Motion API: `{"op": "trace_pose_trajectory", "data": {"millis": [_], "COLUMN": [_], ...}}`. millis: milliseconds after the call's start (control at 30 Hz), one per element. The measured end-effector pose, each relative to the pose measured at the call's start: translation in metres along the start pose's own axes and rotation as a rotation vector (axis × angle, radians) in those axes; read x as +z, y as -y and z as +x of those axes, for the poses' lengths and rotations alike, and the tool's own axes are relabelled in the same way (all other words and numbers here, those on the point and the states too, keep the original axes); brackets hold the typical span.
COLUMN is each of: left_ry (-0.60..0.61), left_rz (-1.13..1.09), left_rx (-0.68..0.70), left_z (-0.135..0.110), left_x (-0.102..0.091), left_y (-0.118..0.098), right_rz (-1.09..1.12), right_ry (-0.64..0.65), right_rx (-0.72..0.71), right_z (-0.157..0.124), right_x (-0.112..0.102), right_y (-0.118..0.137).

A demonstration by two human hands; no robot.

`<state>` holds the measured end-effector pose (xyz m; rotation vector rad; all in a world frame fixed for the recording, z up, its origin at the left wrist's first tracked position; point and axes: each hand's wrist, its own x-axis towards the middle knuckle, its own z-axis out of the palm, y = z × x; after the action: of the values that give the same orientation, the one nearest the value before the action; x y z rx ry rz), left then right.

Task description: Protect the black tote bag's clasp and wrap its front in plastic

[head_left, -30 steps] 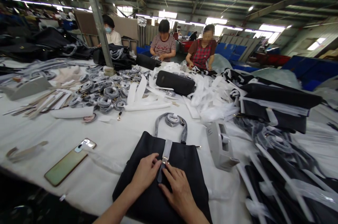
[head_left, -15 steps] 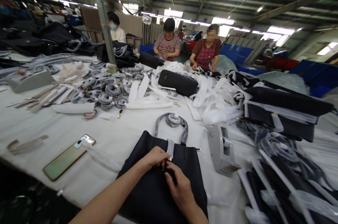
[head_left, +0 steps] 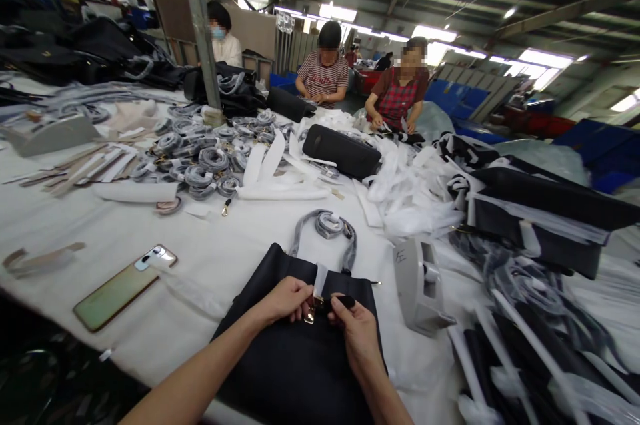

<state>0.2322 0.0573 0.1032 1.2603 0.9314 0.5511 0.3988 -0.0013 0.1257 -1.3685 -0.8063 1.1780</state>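
Note:
A black handbag lies on the white-covered table in front of me, its grey-wrapped handle stretched out beyond it. My left hand is closed at the top middle of the bag, pinching beside a gold clasp and a white-wrapped strap. My right hand pinches a short black strap just right of the clasp, thumb on top. Exactly what the left fingertips grip is partly hidden. A coiled, wrapped strap rests inside the handle's loop.
A grey tape dispenser stands right of the bag; a phone lies left. Coiled straps, white wrapping and a black bag lie beyond. Wrapped black bags are piled right. Several people work across the table.
My right hand has moved up and right, and the short black strap now shows between its fingers. The gold clasp has come into clearer view. My left hand has shifted slightly left.

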Motion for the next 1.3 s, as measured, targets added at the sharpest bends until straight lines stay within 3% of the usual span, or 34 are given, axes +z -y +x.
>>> {"op": "trace_pose_trajectory", "data": {"millis": [200, 400, 700, 933, 1067, 1233, 1300], "left_ry": [0.036, 0.081, 0.015, -0.051, -0.12, -0.203, -0.226], "left_rz": [-0.039, -0.091, -0.101, -0.092, -0.12, -0.205, -0.234], "left_rx": [0.044, -0.018, -0.154, -0.136, -0.125, -0.096, -0.074], "left_z": [-0.004, -0.001, 0.012, 0.007, 0.006, 0.011, 0.012], "left_x": [-0.004, -0.007, 0.0, -0.001, -0.002, -0.001, 0.0], "left_y": [0.0, -0.011, -0.014, -0.017, -0.016, -0.01, -0.006], "right_rz": [0.094, 0.142, 0.108, -0.01, -0.391, -0.925, -1.079], "right_ry": [-0.018, -0.028, -0.02, -0.002, 0.079, 0.25, 0.295], "right_rx": [0.084, 0.136, 0.166, 0.065, -0.192, -0.805, -0.987], "right_z": [-0.001, 0.003, 0.005, -0.001, -0.02, -0.035, -0.035], "right_x": [0.003, 0.001, 0.006, 0.006, 0.002, -0.003, -0.002], "right_y": [0.002, 0.003, 0.0, -0.002, -0.005, -0.019, -0.026]}}
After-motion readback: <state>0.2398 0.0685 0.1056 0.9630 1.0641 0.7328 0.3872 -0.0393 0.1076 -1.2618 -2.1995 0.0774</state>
